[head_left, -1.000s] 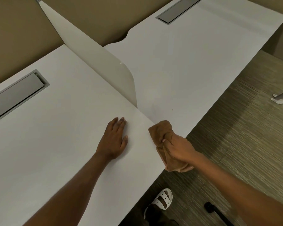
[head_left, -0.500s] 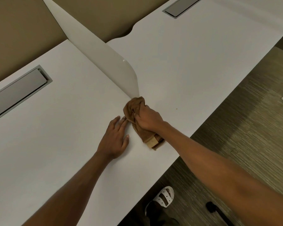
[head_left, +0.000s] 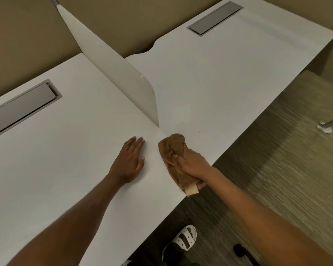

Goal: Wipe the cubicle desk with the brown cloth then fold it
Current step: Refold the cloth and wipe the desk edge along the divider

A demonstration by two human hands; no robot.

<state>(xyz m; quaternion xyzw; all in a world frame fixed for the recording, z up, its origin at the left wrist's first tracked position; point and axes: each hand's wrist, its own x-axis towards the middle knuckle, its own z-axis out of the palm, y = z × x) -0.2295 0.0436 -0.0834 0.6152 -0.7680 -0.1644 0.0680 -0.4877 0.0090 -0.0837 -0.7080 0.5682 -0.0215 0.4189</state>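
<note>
My right hand (head_left: 193,163) is clenched round the brown cloth (head_left: 174,150), bunched on the desk (head_left: 65,150) edge, lower centre-right of frame, w/ a tag end over the edge. Left hand (head_left: 129,160) lies flat & open just beside, centre. Divider (head_left: 123,73) runs to upper left.

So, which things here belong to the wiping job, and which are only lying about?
For the job: brown cloth, right hand gripping it, left hand flat on the desk.
Not part of it: divider panel, cable hatch, white sandal.
</note>
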